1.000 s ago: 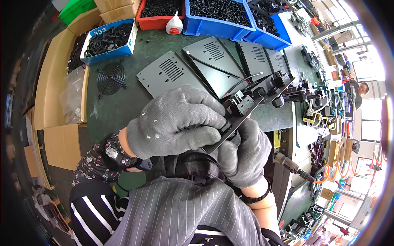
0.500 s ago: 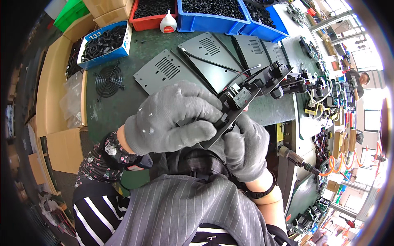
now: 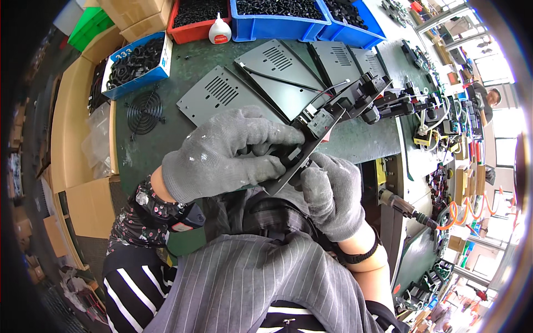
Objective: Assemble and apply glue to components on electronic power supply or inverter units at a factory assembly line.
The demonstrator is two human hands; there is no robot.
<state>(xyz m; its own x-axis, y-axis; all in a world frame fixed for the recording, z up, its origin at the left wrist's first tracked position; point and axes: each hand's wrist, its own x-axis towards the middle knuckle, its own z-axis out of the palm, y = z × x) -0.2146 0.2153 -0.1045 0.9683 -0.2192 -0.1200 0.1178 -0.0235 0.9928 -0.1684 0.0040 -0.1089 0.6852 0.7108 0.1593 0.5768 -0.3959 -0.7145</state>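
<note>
Both of my hands wear grey knitted gloves. My left hand [image 3: 225,152] grips the near end of a narrow dark metal panel [image 3: 285,178], thumb and fingers closed on its left face. The panel slants up and away to the right, with a boxy grey-black socket [image 3: 321,123] and a dark cable on it. My right hand [image 3: 333,195] is closed against the panel's other side, thumb and bent fingertips together near its edge. Whatever sits between those fingertips is too small or hidden to make out.
Grey slotted metal plates [image 3: 222,94] lie across the green bench. Left of them are a round black fan guard [image 3: 145,112] and a box of black parts [image 3: 139,66]. Red [image 3: 177,33] and blue bins [image 3: 277,28] line the back, beside a white squeeze bottle [image 3: 220,31]. A power driver [image 3: 408,208] hangs at right.
My left hand has shifted slightly left and down along with the panel. My right hand's fingers have moved up against the panel's edge. The whole view has shifted a little.
</note>
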